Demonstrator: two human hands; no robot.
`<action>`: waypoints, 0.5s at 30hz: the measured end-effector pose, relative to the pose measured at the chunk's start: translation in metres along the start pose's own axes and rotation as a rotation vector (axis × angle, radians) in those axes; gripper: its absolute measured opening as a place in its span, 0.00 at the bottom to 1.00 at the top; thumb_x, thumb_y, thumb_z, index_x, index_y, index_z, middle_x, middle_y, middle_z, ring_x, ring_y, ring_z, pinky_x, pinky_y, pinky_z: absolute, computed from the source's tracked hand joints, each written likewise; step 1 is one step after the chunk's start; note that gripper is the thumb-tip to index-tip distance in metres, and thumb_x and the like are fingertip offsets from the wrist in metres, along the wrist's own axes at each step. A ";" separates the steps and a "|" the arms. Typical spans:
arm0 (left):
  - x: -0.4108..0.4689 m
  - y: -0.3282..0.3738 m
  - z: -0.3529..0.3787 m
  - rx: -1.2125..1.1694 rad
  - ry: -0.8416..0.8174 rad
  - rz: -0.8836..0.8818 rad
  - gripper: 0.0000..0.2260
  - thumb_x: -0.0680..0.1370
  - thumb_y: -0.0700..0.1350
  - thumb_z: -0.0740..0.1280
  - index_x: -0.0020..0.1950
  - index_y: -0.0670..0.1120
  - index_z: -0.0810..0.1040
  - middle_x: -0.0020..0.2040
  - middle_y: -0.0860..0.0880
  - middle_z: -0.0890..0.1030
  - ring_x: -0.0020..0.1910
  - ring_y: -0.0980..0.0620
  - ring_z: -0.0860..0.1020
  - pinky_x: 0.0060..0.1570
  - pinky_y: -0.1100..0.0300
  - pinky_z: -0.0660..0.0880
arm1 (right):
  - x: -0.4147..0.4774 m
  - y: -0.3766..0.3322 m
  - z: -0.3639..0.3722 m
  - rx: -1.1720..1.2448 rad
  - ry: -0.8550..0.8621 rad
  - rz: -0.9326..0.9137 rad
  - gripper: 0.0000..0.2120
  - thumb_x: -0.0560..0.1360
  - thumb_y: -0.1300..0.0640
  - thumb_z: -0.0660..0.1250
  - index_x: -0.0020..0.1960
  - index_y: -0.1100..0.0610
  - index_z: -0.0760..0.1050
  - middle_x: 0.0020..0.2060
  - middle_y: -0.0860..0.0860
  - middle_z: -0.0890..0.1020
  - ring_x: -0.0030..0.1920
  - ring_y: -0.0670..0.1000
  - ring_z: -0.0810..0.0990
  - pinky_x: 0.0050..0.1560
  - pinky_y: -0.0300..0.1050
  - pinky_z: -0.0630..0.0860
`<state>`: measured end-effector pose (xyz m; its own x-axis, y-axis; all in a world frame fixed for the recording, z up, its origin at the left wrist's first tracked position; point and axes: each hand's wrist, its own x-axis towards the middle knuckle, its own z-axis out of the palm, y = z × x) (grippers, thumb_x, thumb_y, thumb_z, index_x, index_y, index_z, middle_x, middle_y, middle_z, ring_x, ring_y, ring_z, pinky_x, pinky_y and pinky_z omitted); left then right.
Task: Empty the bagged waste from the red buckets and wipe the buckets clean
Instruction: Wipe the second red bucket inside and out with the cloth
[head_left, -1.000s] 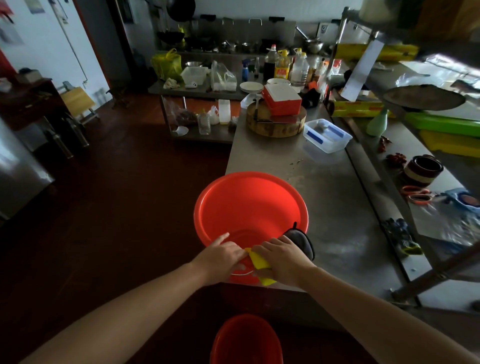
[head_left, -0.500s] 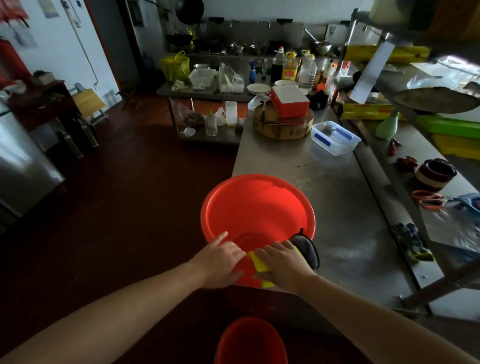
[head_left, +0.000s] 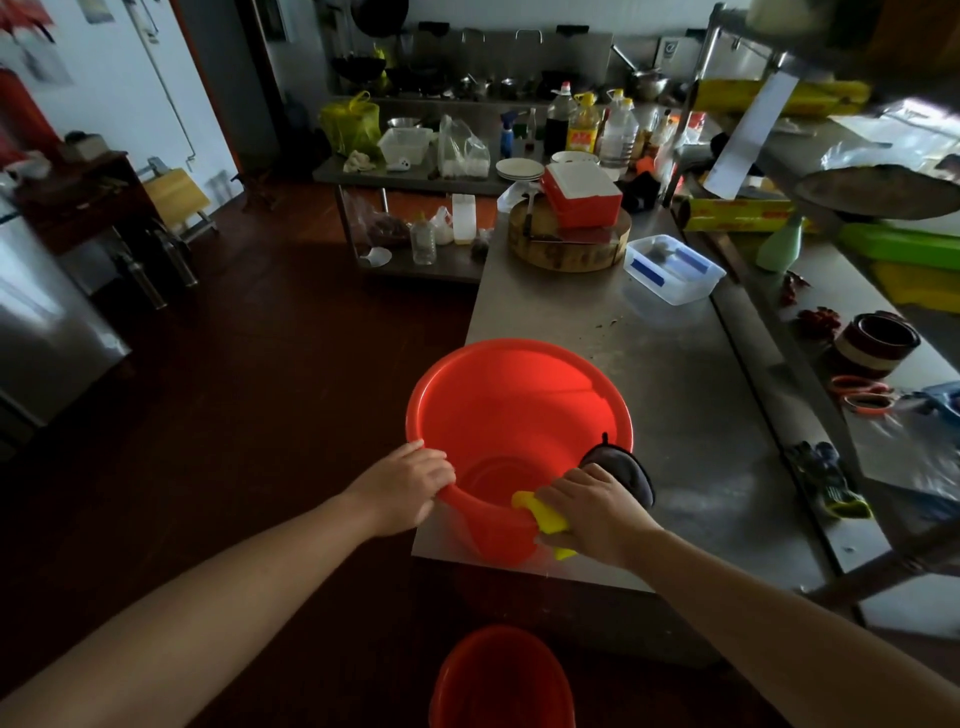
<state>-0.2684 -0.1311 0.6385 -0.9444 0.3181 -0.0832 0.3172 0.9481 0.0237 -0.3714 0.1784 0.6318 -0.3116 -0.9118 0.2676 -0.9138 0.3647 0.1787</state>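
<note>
Since half a second earlier, the left hand (head_left: 410, 483) had slid away from the right hand (head_left: 597, 504) along the near rim and now sat on the left side of the rim, while the right hand had stayed at the near edge.

The long stainless-steel table (head_left: 691, 415) ran away from the person, its near corner carrying the large round red plastic bucket (head_left: 519, 395). This bucket stood upright with its mouth open to the camera, and no bag or waste could be seen in it. On the dark floor below the table's near edge stood a second red plastic bucket (head_left: 501, 680), only partly in view at the bottom of the frame. At the far end of the table lay a thick round wooden chopping block (head_left: 569, 252), and just beside it, to the right, a clear rectangular plastic container with blue clips (head_left: 672, 270).

The left hand gripped the large bucket's rim, its fingers curled over the edge. The right hand clutched a bright yellow cleaning cloth (head_left: 543, 512), fingers above and thumb beneath, pressing it over the near rim so that one part lay inside the wall and another hung outside. A dark grey round pad (head_left: 631, 470) leaned against the bucket's right side on the tabletop, just behind the right hand's knuckles.
</note>
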 end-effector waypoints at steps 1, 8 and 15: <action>0.001 0.007 0.001 0.011 -0.016 0.018 0.21 0.82 0.54 0.63 0.74 0.52 0.69 0.74 0.54 0.72 0.77 0.54 0.63 0.79 0.52 0.47 | 0.003 -0.009 0.000 -0.014 0.037 0.012 0.28 0.69 0.29 0.71 0.57 0.50 0.83 0.43 0.44 0.83 0.42 0.50 0.82 0.46 0.44 0.79; 0.001 0.046 0.015 0.047 0.049 0.116 0.23 0.84 0.54 0.49 0.74 0.47 0.70 0.68 0.49 0.77 0.70 0.51 0.73 0.78 0.48 0.56 | 0.017 -0.048 0.003 0.040 -0.066 0.145 0.34 0.72 0.26 0.58 0.62 0.50 0.78 0.49 0.46 0.83 0.49 0.53 0.81 0.50 0.52 0.77; -0.011 -0.004 0.010 0.010 0.124 0.089 0.15 0.84 0.46 0.61 0.70 0.53 0.74 0.71 0.53 0.76 0.75 0.51 0.68 0.78 0.48 0.55 | -0.020 0.021 0.001 0.058 -0.052 0.006 0.31 0.71 0.28 0.60 0.61 0.48 0.81 0.50 0.45 0.84 0.50 0.50 0.83 0.54 0.47 0.79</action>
<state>-0.2582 -0.1384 0.6292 -0.9157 0.3997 0.0424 0.4006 0.9161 0.0160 -0.3850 0.2043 0.6293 -0.3292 -0.9186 0.2186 -0.9249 0.3603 0.1213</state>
